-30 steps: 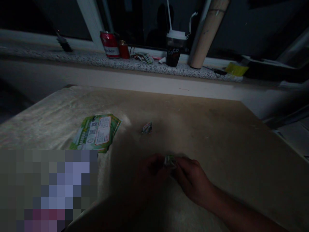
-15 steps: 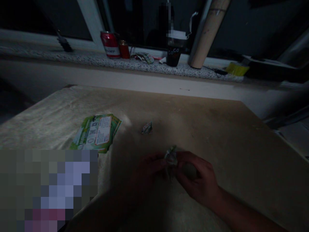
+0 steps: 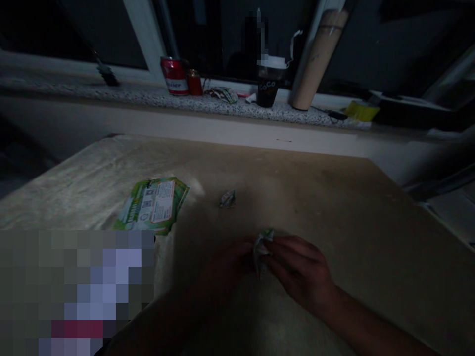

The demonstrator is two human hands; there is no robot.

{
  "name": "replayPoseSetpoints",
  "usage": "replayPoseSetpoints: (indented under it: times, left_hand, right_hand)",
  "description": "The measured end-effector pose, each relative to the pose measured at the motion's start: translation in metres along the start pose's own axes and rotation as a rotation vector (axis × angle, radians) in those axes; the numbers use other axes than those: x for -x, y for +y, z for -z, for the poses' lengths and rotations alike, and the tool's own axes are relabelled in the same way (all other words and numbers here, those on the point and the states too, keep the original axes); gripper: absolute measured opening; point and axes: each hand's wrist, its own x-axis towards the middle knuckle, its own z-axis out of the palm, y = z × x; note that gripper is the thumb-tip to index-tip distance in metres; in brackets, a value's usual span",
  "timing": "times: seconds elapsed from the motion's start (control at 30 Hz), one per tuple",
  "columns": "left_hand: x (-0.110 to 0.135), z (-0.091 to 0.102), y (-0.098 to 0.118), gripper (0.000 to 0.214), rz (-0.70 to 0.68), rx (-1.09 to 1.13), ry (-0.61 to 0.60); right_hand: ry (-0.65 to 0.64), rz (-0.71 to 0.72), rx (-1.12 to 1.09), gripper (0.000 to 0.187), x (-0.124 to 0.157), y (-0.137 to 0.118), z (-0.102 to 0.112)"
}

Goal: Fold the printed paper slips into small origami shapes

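Between my two hands, just above the table, is a small piece of folded printed paper [image 3: 262, 245], pale with green patches. My right hand [image 3: 302, 262] pinches its right side, thumb and fingers closed on it. My left hand [image 3: 232, 259] lies in deep shadow and grips the left side; its fingertips meet the paper. Farther off, a small folded paper piece [image 3: 227, 198] rests on the table. To the left lies a stack of green printed leaflets [image 3: 154, 205] with white text panels.
The brown table [image 3: 334, 198] reaches to the wall. On the speckled windowsill [image 3: 148, 96] stand a red can [image 3: 175, 78], a small red-orange jar [image 3: 194, 83], a dark CoCo cup [image 3: 267, 86] and a leaning cardboard tube [image 3: 319, 59]. Crumpled wrappers [image 3: 222, 94] lie between them. A pixelated patch covers the lower left.
The paper in my hands now looks flatter and longer, hanging lower. My right fingers have straightened and drawn together over it. The view has shifted slightly.
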Motion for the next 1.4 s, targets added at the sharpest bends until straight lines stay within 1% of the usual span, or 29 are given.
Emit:
replayPoseSetpoints:
  times: [0.13,0.2,0.27,0.33,0.37,0.4,0.43,0.47,0.5,0.53,0.6,0.67,0.77,0.83,0.93,1.03,1.1,1.2,1.3,1.4]
  left_hand:
    - [-0.002,-0.001,-0.004,0.031,0.061,0.164,-0.005]
    - [-0.002,-0.001,-0.003,0.030,0.065,0.194,0.016]
    - [-0.002,0.001,0.001,0.030,0.035,0.157,0.041]
    - [-0.003,0.007,0.008,0.028,-0.056,0.005,0.096]
    - [-0.004,0.010,0.012,0.027,-0.122,-0.122,0.140]
    - [-0.005,0.015,0.016,0.025,-0.201,-0.266,0.196]
    - [-0.007,0.020,0.020,0.025,-0.250,-0.436,0.228]
    - [-0.010,0.025,0.023,0.026,-0.319,-0.616,0.321]
    - [-0.013,0.030,0.025,0.029,-0.409,-0.797,0.390]
    - [-0.016,0.034,0.025,0.029,-0.486,-0.947,0.436]
    - [-0.022,0.041,0.021,0.033,-0.511,-1.011,0.451]
    - [-0.028,0.045,0.014,0.037,-0.510,-1.046,0.442]
    - [-0.034,0.045,0.002,0.039,-0.506,-1.080,0.428]
    - [-0.037,0.044,-0.004,0.042,-0.517,-1.094,0.420]
    - [-0.038,0.041,-0.009,0.046,-0.534,-1.107,0.410]
    - [-0.037,0.039,-0.010,0.047,-0.536,-1.112,0.402]
    - [-0.035,0.040,-0.010,0.047,-0.538,-1.108,0.404]
    - [-0.032,0.040,-0.011,0.045,-0.547,-1.096,0.408]
    - [-0.030,0.039,-0.012,0.044,-0.560,-1.082,0.406]
    - [-0.026,0.040,-0.011,0.042,-0.570,-1.070,0.409]
  right_hand:
    - [-0.023,-0.031,0.026,0.016,-0.001,-0.001,-0.001]
    - [-0.038,-0.068,0.012,0.017,-0.002,0.000,-0.001]
    - [-0.087,-0.134,-0.030,0.018,-0.006,0.003,0.000]
    - [-0.159,-0.220,-0.066,0.019,-0.014,0.008,0.004]
    - [-0.216,-0.263,-0.070,0.018,-0.021,0.011,0.006]
    - [-0.261,-0.301,-0.054,0.017,-0.028,0.015,0.008]
    - [-0.303,-0.336,-0.021,0.017,-0.037,0.019,0.008]
    - [-0.368,-0.361,0.020,0.018,-0.047,0.023,0.008]
    - [-0.439,-0.375,0.076,0.016,-0.057,0.028,0.005]
    - [-0.468,-0.382,0.106,0.015,-0.067,0.033,0.001]
    - [-0.515,-0.383,0.144,0.011,-0.084,0.042,-0.012]
    - [-0.555,-0.398,0.193,0.011,-0.098,0.051,-0.028]
    - [-0.606,-0.433,0.229,0.008,-0.110,0.060,-0.051]
    - [-0.633,-0.444,0.220,0.027,-0.113,0.064,-0.060]
    - [-0.616,-0.452,0.184,0.030,-0.114,0.067,-0.065]
    - [-0.548,-0.457,0.122,0.020,-0.112,0.071,-0.064]
    - [-0.469,-0.462,0.070,0.017,-0.108,0.075,-0.063]
    - [-0.319,-0.490,-0.012,0.029,-0.094,0.084,-0.063]
    - [-0.175,-0.531,-0.080,0.033,-0.074,0.089,-0.067]
    - [-0.054,-0.553,-0.141,0.033,-0.057,0.088,-0.072]
